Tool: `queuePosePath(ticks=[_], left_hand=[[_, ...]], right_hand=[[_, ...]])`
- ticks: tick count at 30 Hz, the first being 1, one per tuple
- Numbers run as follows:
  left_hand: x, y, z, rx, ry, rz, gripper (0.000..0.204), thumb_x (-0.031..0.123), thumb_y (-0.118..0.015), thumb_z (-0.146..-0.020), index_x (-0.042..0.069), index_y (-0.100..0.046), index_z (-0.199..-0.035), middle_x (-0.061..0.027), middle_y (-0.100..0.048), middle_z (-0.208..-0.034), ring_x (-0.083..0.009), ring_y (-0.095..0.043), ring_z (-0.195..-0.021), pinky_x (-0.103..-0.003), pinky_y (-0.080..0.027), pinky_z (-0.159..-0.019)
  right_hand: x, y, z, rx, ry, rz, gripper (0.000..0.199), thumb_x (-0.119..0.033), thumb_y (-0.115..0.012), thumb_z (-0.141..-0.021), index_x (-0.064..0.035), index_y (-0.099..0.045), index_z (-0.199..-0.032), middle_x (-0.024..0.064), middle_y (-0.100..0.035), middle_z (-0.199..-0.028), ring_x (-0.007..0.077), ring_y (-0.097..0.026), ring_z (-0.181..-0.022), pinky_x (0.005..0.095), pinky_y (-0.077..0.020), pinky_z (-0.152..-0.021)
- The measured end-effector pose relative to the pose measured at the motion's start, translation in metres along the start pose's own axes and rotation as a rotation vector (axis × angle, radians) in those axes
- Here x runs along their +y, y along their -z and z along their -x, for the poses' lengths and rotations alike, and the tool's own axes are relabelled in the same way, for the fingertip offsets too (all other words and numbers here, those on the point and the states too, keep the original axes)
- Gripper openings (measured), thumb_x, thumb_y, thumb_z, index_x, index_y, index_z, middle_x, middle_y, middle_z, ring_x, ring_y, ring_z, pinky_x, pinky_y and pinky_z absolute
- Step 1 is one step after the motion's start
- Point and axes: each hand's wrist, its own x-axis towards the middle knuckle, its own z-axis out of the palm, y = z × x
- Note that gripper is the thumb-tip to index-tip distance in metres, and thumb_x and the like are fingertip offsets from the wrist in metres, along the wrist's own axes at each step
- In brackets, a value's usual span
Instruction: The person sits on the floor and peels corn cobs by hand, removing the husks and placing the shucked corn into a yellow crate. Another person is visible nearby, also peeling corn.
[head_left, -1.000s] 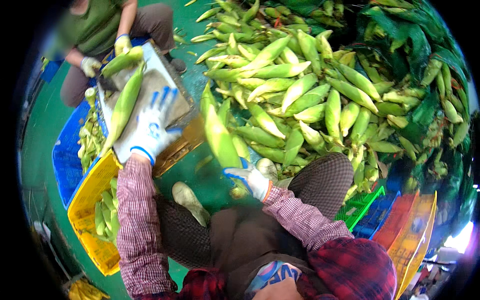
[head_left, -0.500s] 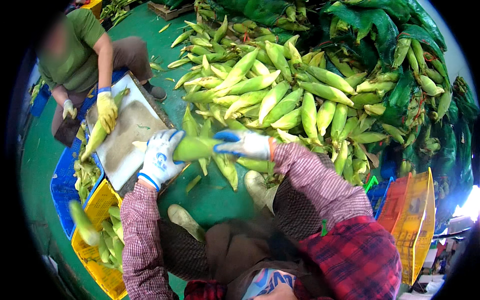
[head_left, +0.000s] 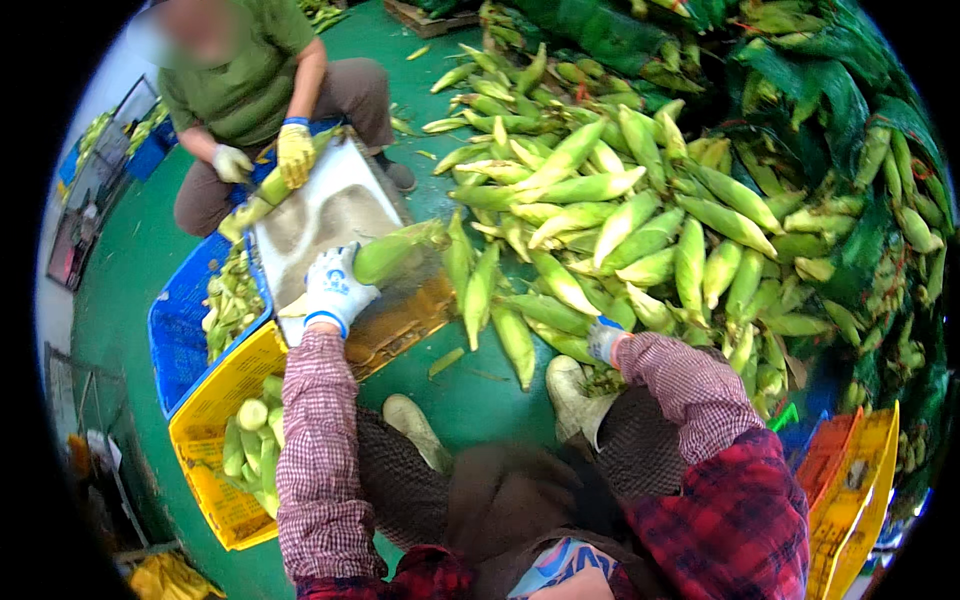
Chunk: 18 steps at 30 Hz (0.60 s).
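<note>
White-gloved left hand [head_left: 338,288], head view: wrapped around a corn ear [head_left: 395,252] above the near part of a white board [head_left: 365,180]. The ear's leafy end is pointed right, towards the heap of ears [head_left: 620,220]; a pale stub is exposed left of the palm. Contact between ear and board cannot be confirmed. Right hand [head_left: 606,340] is placed at the near edge of the heap; its fingers are partly hidden, so whether anything is grasped cannot be told. Far left, a second ear [head_left: 268,195] is held by a co-worker [head_left: 240,90].

Progress, as judged: a modest batch [head_left: 250,445] is already collected in the yellow crate [head_left: 200,410], and leafy scraps [head_left: 232,300] in the blue crate [head_left: 165,340]. Most ears are left unprocessed in the heap.
</note>
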Motion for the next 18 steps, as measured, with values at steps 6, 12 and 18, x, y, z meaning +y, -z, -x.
queuePosePath(ticks=[6, 12, 18], left_hand=[[-0.017, 0.001, 0.004, -0.098, 0.113, -0.048, 0.074, 0.041, -0.084, -0.066, 0.013, -0.062, -0.131, -0.0151, -0.063, -0.127, -0.0335, -0.057, -0.121, -0.043, -0.045, -0.103], [-0.023, -0.006, -0.005, -0.098, 0.194, -0.018, 0.073, 0.039, -0.083, -0.066, 0.016, -0.061, -0.132, -0.0129, -0.063, -0.126, -0.0318, -0.057, -0.121, -0.043, -0.045, -0.103], [-0.025, -0.002, -0.005, -0.037, 0.212, -0.069, 0.066, 0.033, -0.076, -0.069, 0.015, -0.061, -0.131, -0.0128, -0.063, -0.124, -0.0308, -0.059, -0.117, -0.043, -0.046, -0.1]], right_hand=[[0.02, 0.049, 0.015, 0.063, 0.046, -0.05, 0.028, -0.026, -0.069, -0.078, -0.0211, -0.074, -0.105, 0.0035, -0.071, -0.103, 0.027, -0.065, -0.103, 0.0436, -0.0507, -0.084], [0.068, 0.181, 0.083, 0.351, -0.136, -0.485, 0.056, -0.045, -0.075, -0.075, -0.0133, -0.067, -0.121, 0.0108, -0.068, -0.12, 0.0298, -0.062, -0.112, 0.0414, -0.0505, -0.094], [0.093, 0.233, 0.145, 0.973, -0.321, -1.17, 0.061, -0.042, -0.082, -0.072, -0.0059, -0.066, -0.118, 0.0182, -0.068, -0.113, 0.0363, -0.063, -0.108, 0.0434, -0.0485, -0.096]])
